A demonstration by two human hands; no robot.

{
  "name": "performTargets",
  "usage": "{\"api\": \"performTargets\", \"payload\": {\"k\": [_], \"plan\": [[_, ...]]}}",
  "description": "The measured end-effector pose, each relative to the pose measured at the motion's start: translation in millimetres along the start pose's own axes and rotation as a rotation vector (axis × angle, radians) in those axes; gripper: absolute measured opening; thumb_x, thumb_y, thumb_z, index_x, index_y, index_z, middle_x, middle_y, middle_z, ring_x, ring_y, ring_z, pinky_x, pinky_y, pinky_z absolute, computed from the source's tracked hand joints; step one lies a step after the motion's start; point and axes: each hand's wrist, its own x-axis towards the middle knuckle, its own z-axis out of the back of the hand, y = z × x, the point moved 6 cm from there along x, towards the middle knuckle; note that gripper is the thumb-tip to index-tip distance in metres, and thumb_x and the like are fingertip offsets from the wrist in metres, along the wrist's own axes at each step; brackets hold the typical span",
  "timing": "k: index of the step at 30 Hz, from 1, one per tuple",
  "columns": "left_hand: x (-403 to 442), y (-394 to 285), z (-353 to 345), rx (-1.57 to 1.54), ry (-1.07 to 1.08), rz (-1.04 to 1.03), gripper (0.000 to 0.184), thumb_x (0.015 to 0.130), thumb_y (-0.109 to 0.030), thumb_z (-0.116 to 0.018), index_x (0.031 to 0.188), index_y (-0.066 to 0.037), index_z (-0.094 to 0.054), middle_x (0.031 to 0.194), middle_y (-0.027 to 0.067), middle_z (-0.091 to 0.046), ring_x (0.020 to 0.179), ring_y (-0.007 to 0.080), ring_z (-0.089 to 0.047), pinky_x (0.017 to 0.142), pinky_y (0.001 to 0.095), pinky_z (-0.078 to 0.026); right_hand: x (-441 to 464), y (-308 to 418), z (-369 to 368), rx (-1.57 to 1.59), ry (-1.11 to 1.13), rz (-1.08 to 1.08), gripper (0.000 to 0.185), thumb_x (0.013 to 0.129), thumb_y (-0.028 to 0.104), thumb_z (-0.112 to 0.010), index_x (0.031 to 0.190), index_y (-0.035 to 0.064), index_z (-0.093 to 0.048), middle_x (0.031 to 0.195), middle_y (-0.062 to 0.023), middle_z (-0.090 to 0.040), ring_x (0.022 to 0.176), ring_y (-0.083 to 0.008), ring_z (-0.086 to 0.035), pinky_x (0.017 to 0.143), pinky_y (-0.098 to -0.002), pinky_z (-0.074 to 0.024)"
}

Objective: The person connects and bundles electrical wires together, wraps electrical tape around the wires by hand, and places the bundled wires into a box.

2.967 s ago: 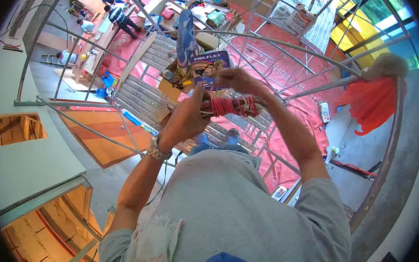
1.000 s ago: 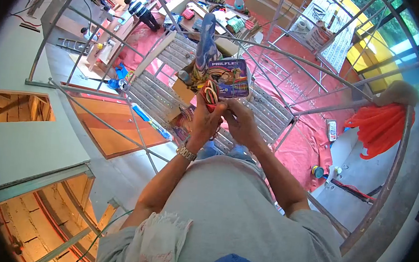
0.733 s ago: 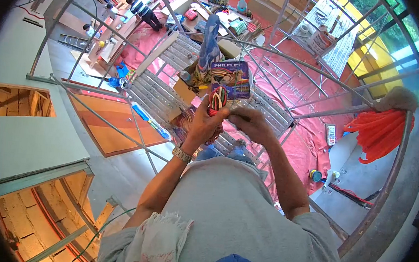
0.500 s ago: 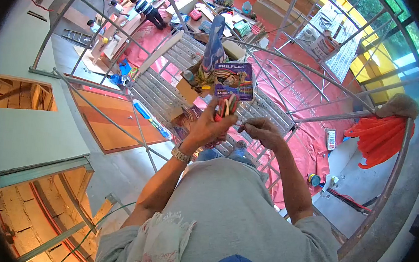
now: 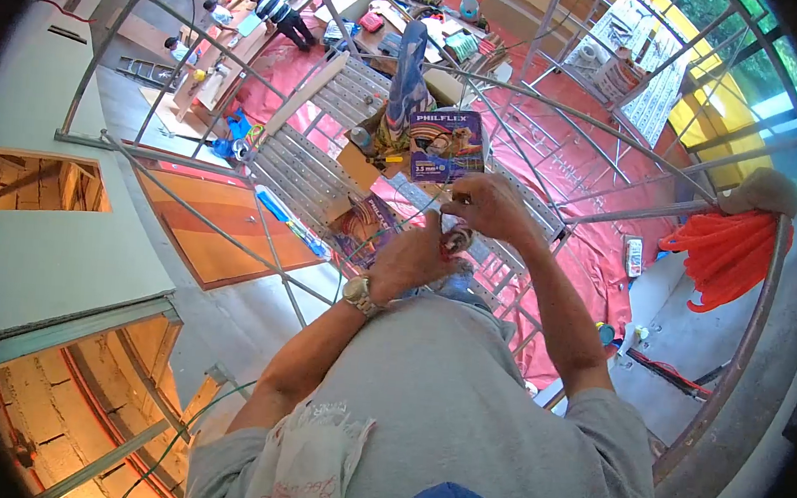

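Note:
My left hand (image 5: 412,259), with a watch on its wrist, is closed round a wire bundle (image 5: 456,239), of which red and pale parts show at the fingertips. Just above and to the right, my right hand (image 5: 491,205) has its fingers bent together in a pinch near the top of the bundle; what they hold is too small to make out. Beyond the hands stands a purple PHILFLEX box (image 5: 446,147). A second printed box (image 5: 362,230) lies left of my left hand, on the metal planks.
Scaffold tubes (image 5: 605,125) cross around me, above a floor covered with pink sheeting (image 5: 592,283). Orange-red netting (image 5: 730,256) hangs at the right rail. Several people work at a long bench (image 5: 215,85) at the upper left. An open cardboard box (image 5: 360,165) holds a bottle.
The bundle has turned and moved lower, and less of it shows. My left hand has tilted over toward the right. My right hand has risen from beside the bundle to its top.

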Motion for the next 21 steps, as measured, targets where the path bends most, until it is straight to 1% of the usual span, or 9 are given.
{"api": "performTargets", "payload": {"k": [2, 4, 5, 6, 8, 12, 14, 16, 21], "plan": [[-1, 12, 12, -0.070, -0.097, 0.026, 0.080, 0.087, -0.041, -0.079, 0.133, 0.011, -0.038, 0.087, 0.0283, -0.072, 0.083, 0.0475, -0.074, 0.070, 0.0533, -0.059, -11, 27, -2, -0.040, -0.027, -0.021, 0.024, 0.085, 0.028, -0.077, 0.083, 0.0044, -0.071, 0.085, -0.0142, -0.071, 0.085, -0.0350, -0.071, 0.075, -0.0482, -0.0530], [-1, 14, 15, -0.110, -0.041, -0.003, 0.072, 0.086, -0.034, -0.081, 0.130, 0.006, -0.041, 0.099, 0.0306, -0.072, 0.090, 0.0492, -0.073, 0.075, 0.0518, -0.059, -22, 58, -11, -0.083, -0.107, 0.185, 0.019, 0.083, 0.022, -0.075, 0.086, 0.0046, -0.070, 0.089, -0.0133, -0.070, 0.090, -0.0341, -0.070, 0.077, -0.0469, -0.0529], [20, 55, -23, -0.097, -0.158, -0.070, 0.064, 0.086, -0.028, -0.082, 0.125, 0.004, -0.043, 0.111, 0.0316, -0.070, 0.100, 0.0478, -0.071, 0.083, 0.0509, -0.057, -26, 65, -25, -0.127, -0.172, 0.150, 0.015, 0.082, 0.014, -0.072, 0.093, 0.0065, -0.068, 0.094, -0.0136, -0.069, 0.092, -0.0331, -0.068, 0.080, -0.0468, -0.0522], [24, 68, -31, -0.100, -0.150, -0.072, 0.064, 0.086, -0.028, -0.082, 0.125, 0.004, -0.043, 0.111, 0.0316, -0.070, 0.100, 0.0478, -0.071, 0.083, 0.0509, -0.057, -31, 64, -28, -0.127, -0.169, 0.142, 0.015, 0.082, 0.014, -0.072, 0.093, 0.0065, -0.068, 0.094, -0.0136, -0.069, 0.092, -0.0331, -0.068, 0.080, -0.0468, -0.0522], [23, 74, -20, -0.129, -0.330, -0.172, 0.067, 0.086, -0.030, -0.082, 0.126, 0.005, -0.041, 0.088, 0.0356, -0.070, 0.081, 0.0510, -0.072, 0.068, 0.0562, -0.057, -42, 65, -36, -0.073, -0.122, 0.236, 0.016, 0.084, 0.010, -0.069, 0.101, 0.0084, -0.067, 0.099, -0.0116, -0.067, 0.095, -0.0318, -0.067, 0.081, -0.0486, -0.0506], [14, 57, 3, -0.410, -0.263, -0.048, 0.062, 0.085, -0.035, -0.085, 0.121, -0.001, -0.048, 0.098, 0.0289, -0.072, 0.092, 0.0474, -0.073, 0.073, 0.0515, -0.057, -54, 48, -37, 0.005, -0.101, 0.203, 0.009, 0.091, 0.015, -0.069, 0.098, 0.0089, -0.069, 0.099, -0.0090, -0.063, 0.098, -0.0310, -0.064, 0.085, -0.0488, -0.0461], [16, 57, -1, -0.478, -0.202, 0.020, 0.058, 0.084, -0.035, -0.087, 0.116, -0.002, -0.052, 0.099, 0.0250, -0.073, 0.095, 0.0434, -0.074, 0.075, 0.0475, -0.056, -56, 39, -34, 0.062, -0.195, 0.181, 0.010, 0.092, 0.017, -0.070, 0.099, 0.0094, -0.071, 0.099, -0.0094, -0.062, 0.098, -0.0309, -0.062, 0.085, -0.0480, -0.0454], [19, 53, 2, -0.450, -0.303, -0.085, 0.048, 0.088, -0.033, -0.084, 0.107, -0.003, -0.051, 0.082, 0.0128, -0.067, 0.074, 0.0162, -0.068, 0.065, 0.0347, -0.055, -58, 36, -29, 0.117, -0.289, 0.171, 0.011, 0.093, 0.019, -0.071, 0.100, 0.0099, -0.073, 0.098, -0.0098, -0.061, 0.097, -0.0307, -0.061, 0.086, -0.0472, -0.0446], [21, 50, 8, -0.425, -0.313, -0.127, 0.048, 0.085, -0.029, -0.086, 0.107, -0.002, -0.052, 0.087, 0.0128, -0.066, 0.078, 0.0163, -0.066, 0.069, 0.0362, -0.055, -58, 29, -38, 0.250, -0.402, 0.060, 0.013, 0.092, 0.018, -0.073, 0.103, 0.0126, -0.076, 0.110, -0.0101, -0.062, 0.110, -0.0306, -0.058, 0.094, -0.0476, -0.0437]]}}
